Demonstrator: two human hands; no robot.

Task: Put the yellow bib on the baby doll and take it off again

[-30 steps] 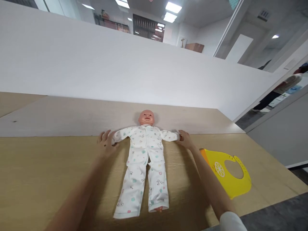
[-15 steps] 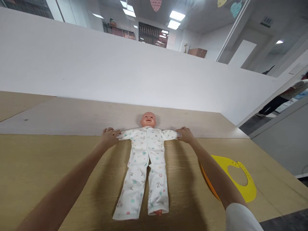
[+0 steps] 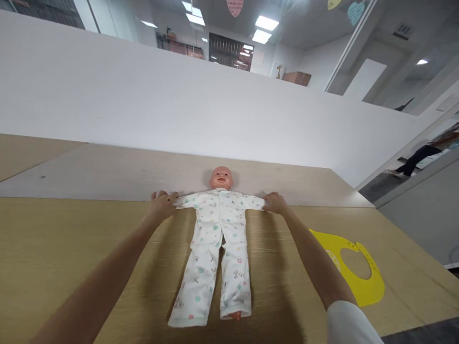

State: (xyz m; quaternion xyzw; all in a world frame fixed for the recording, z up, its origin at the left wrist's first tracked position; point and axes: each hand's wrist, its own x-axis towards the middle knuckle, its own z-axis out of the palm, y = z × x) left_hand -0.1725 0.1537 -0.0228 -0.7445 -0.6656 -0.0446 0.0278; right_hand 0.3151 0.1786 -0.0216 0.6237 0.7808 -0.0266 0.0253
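A baby doll (image 3: 221, 178) lies on its back, head away from me, arms stretched out to both sides. It wears a white printed pajama top (image 3: 219, 220) and matching pants (image 3: 234, 279). My left hand (image 3: 163, 205) grips the cuff of the sleeve on the left. On the other side, my right hand (image 3: 275, 203) pinches the opposite sleeve's end. Both doll hands are hidden. A bit of one foot (image 3: 235, 315) shows at the right pant leg's hem; the left hem covers the other foot.
A yellow bib (image 3: 364, 289) lies on the wooden table (image 3: 107, 229) at the right, partly behind my right forearm. Beyond the table rises a white wall (image 3: 179, 105) with glass above. A person (image 3: 423, 155) is in the background at far right.
The doll stays in place with both sleeves held. My right forearm has shifted slightly left, and the orange edge seen beside it is now hidden. My view has shifted slightly.
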